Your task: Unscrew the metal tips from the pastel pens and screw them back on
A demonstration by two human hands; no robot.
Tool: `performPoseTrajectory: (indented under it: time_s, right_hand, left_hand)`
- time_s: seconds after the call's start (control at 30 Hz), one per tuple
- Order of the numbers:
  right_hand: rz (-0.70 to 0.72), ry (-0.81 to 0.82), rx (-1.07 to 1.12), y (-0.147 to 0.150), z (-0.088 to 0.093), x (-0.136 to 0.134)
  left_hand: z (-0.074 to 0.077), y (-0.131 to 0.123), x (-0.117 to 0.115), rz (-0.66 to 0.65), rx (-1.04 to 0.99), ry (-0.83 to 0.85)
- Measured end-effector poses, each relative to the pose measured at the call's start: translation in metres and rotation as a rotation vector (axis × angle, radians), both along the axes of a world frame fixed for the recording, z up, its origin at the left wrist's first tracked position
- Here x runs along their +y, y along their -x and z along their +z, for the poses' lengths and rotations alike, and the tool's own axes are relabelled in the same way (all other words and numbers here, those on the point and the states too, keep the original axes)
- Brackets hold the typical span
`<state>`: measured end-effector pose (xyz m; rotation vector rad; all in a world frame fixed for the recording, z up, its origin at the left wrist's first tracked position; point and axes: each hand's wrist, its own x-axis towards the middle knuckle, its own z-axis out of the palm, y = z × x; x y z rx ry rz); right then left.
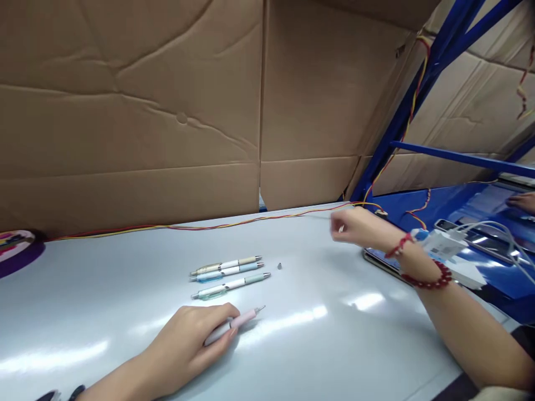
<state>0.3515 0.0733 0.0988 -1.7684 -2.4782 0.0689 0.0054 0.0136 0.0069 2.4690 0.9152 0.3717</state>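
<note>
1. Left hand [204,334] has the pink pen [242,319] pinched between thumb and fingers, low over the near part of the table [317,351], metal tip aimed to the right.
2. Right hand [346,225] is up by the back edge, kinda blurry, fingers curled in close together. There's a whitish speck by them, but I honestly can't tell if they're gripping anything.
3. Just beyond the pink pen there's a green pen [234,285], then a blue pen [229,272] and a gold pen [228,265] lying close together, all pointing roughly the same way.
4. Tiny grey cone [280,266] sits on the table just right of those.
5. Red-and-yellow wire [217,225] runs along the back, by the cardboard [129,122].
</note>
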Motion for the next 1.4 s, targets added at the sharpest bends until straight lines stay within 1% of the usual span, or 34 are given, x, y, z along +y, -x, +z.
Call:
performPoseTrajectory:
  time_s: [0.1, 0.17, 0.23, 0.27, 0.33, 0.4, 0.63, 0.8, 1.03, 1.2, 1.3, 1.4]
  right_hand:
    - [0.184, 0.11, 0.1, 0.036, -0.02, -0.021]
    - [0.389, 0.192, 0.344, 0.06, -0.037, -0.033]
    - [0.496, 0.172, 0.498, 0.078, -0.053, -0.041]
    - [0.523, 0.136, 0.549, 0.084, -0.06, -0.042]
    - [0.536, 0.107, 0.584, 0.09, -0.069, -0.044]
    - [0.542, 0.094, 0.602, 0.092, -0.074, -0.044]
    - [0.599, 0.042, 0.64, 0.093, -0.074, -0.048]
    - [0.594, 0.026, 0.648, 0.091, -0.072, -0.046]
    - [0.685, -0.019, 0.686, 0.1, -0.082, -0.049]
    - [0.601, -0.026, 0.747, 0.099, -0.077, -0.049]
    - [0.582, 0.013, 0.753, 0.098, -0.076, -0.049]
    - [0.576, 0.065, 0.77, 0.101, -0.079, -0.051]
  left_hand:
    - [0.001, 0.0, 0.0, -0.003, 0.001, -0.008]
    - [0.001, 0.0, 0.0, -0.003, 0.014, -0.007]
    - [0.002, 0.0, 0.0, -0.005, 0.034, -0.003]
    - [0.002, 0.0, 0.0, -0.006, 0.041, -0.001]
    - [0.003, 0.0, 0.0, -0.01, 0.046, -0.003]
    - [0.003, -0.001, -0.001, -0.011, 0.046, -0.012]
    - [0.001, -0.001, 0.0, -0.017, 0.035, -0.024]
    - [0.0, 0.0, -0.001, -0.001, 0.038, -0.028]
    - [0.0, 0.0, -0.001, -0.009, 0.042, -0.057]
    - [0.001, 0.0, -0.001, -0.021, 0.053, -0.046]
    - [0.001, 0.0, -0.001, -0.02, 0.054, -0.061]
    - [0.001, 0.0, -0.001, -0.019, 0.043, -0.075]
